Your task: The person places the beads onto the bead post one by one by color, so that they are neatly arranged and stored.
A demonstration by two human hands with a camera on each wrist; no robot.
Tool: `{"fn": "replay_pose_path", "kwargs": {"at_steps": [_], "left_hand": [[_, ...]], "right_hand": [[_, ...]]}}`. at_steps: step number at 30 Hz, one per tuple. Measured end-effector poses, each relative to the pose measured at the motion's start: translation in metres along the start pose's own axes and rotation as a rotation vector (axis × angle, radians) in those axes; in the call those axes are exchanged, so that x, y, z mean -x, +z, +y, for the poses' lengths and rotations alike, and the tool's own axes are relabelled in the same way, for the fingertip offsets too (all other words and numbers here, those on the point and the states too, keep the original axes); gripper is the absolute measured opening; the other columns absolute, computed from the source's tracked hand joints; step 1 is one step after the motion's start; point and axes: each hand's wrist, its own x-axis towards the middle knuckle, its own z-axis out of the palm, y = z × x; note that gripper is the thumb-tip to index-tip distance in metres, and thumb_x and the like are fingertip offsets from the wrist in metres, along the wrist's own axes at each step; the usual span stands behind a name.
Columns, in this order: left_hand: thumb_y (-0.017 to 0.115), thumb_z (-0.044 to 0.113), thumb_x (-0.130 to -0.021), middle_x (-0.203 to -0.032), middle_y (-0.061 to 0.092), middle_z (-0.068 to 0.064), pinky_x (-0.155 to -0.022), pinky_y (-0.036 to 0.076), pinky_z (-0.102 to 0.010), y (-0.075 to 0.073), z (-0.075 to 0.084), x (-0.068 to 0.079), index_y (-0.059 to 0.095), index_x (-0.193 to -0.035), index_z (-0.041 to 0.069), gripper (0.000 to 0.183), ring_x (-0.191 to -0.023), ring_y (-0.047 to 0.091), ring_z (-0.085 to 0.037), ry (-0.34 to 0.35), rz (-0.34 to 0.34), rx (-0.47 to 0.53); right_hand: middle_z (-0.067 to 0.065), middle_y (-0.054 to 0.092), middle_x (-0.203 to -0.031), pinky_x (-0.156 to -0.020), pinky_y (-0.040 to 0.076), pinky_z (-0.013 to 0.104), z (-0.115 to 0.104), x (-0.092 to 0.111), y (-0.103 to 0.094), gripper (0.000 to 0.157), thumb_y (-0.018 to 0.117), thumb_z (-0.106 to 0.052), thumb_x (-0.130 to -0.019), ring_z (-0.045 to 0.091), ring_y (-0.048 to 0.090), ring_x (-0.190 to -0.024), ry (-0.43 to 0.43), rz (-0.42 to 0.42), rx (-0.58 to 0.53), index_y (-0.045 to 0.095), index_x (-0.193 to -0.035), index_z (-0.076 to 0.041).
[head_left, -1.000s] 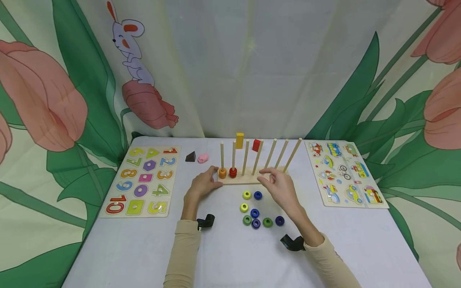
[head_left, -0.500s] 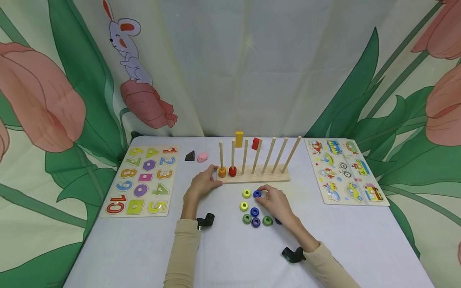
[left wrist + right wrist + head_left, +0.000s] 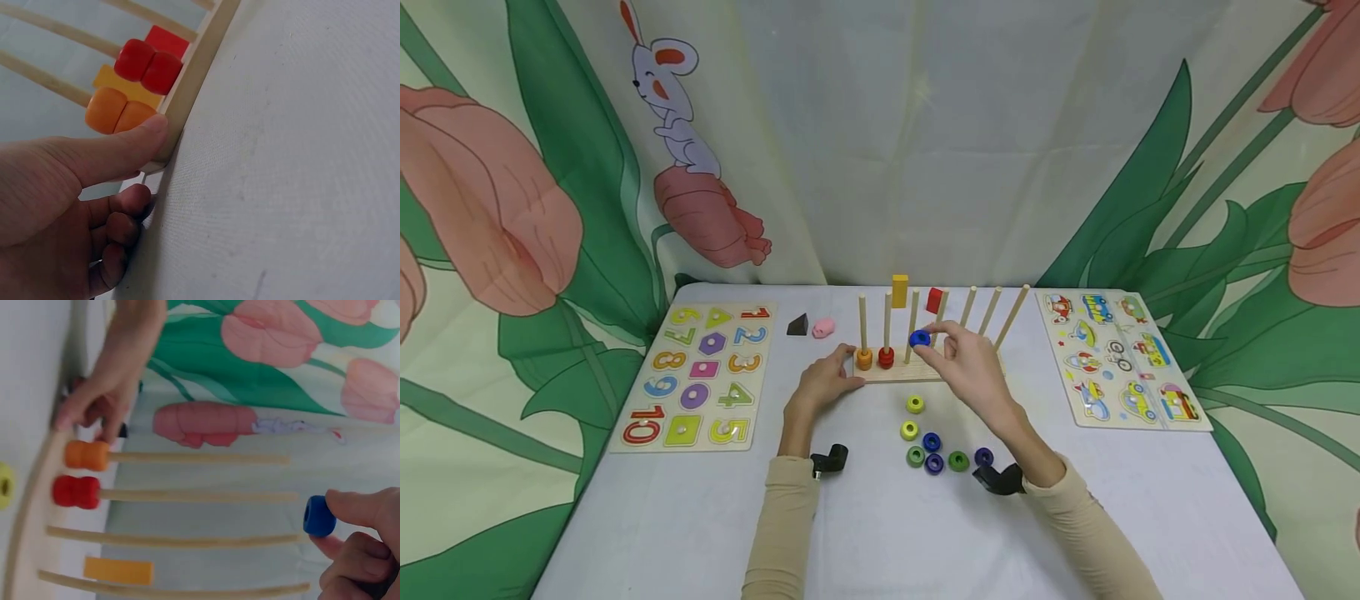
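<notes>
A wooden peg stand [image 3: 895, 375] with a row of upright pegs stands towards the back of the table. Its left end is gripped by my left hand [image 3: 822, 385], thumb [image 3: 140, 140] on the front edge of the base. Two orange beads [image 3: 120, 112] are stacked on the first peg, two red beads [image 3: 149, 67] on the second. Between thumb and index finger my right hand [image 3: 976, 373] pinches a blue bead [image 3: 320, 516], held up close to the tip of the third peg [image 3: 181, 540]. The remaining pegs carry no beads.
Yellow [image 3: 914, 404], green [image 3: 958, 461], blue [image 3: 932, 442] and purple [image 3: 934, 463] beads lie before the stand. A number board [image 3: 692, 379] is at left, a vehicle board [image 3: 1120, 358] at right. Behind stand a yellow block [image 3: 899, 291] and red block [image 3: 934, 300].
My right hand came down from the stand to the loose beads, picked up the blue bead beside the yellow one, and raised it to the third peg. My left hand stayed on the stand.
</notes>
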Motion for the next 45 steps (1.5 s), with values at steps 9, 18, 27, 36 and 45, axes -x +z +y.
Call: {"fn": "replay_pose_path", "kwargs": {"at_steps": [9,18,27,36,45], "left_hand": [[0.073,0.038,-0.083,-0.078,0.055,-0.002,-0.060,0.036,-0.033,0.003,-0.002,-0.001,0.047,-0.136,0.020,0.062,-0.067,0.050,-0.018,0.011,-0.011,-0.006],[0.073,0.038,-0.083,-0.079,0.056,-0.001,-0.061,0.037,-0.033,0.003,-0.001,0.000,0.046,-0.136,0.021,0.062,-0.068,0.050,-0.018,-0.007,-0.010,-0.001],[0.073,0.037,-0.083,-0.077,0.056,-0.002,-0.059,0.038,-0.032,0.001,0.000,-0.002,0.046,-0.137,0.019,0.062,-0.066,0.050,-0.018,0.010,-0.005,-0.019],[0.072,0.036,-0.084,-0.078,0.056,-0.002,-0.060,0.038,-0.033,-0.002,-0.001,-0.002,0.046,-0.137,0.019,0.062,-0.066,0.051,-0.018,0.003,-0.001,-0.025],[0.072,0.037,-0.083,-0.077,0.056,-0.001,-0.060,0.037,-0.033,0.001,-0.001,-0.003,0.046,-0.136,0.020,0.062,-0.066,0.050,-0.018,0.015,0.003,-0.017]], "right_hand": [[0.001,0.040,-0.055,-0.041,0.025,0.028,-0.020,-0.044,-0.013,0.038,0.068,-0.031,-0.088,0.018,0.037,-0.043,-0.093,0.158,-0.021,0.064,-0.115,-0.005],[0.001,0.039,-0.053,-0.039,0.024,0.028,-0.009,-0.028,0.000,0.037,0.070,-0.028,-0.087,0.016,0.034,-0.041,-0.081,0.192,-0.066,0.061,-0.118,-0.009],[-0.003,0.039,-0.052,-0.039,0.026,0.026,0.042,0.043,0.034,0.030,0.071,-0.027,-0.087,0.011,0.033,-0.041,0.079,-0.054,-0.059,0.065,-0.112,-0.011],[-0.006,0.045,-0.050,-0.041,0.029,0.024,0.072,0.090,0.054,0.027,0.078,-0.024,-0.079,0.008,0.038,-0.041,0.199,-0.276,0.017,0.069,-0.101,-0.011],[-0.006,0.042,-0.049,-0.039,0.027,0.023,0.060,0.082,0.047,0.026,0.073,-0.024,-0.085,0.006,0.035,-0.040,0.166,-0.231,0.067,0.068,-0.103,-0.006]]}}
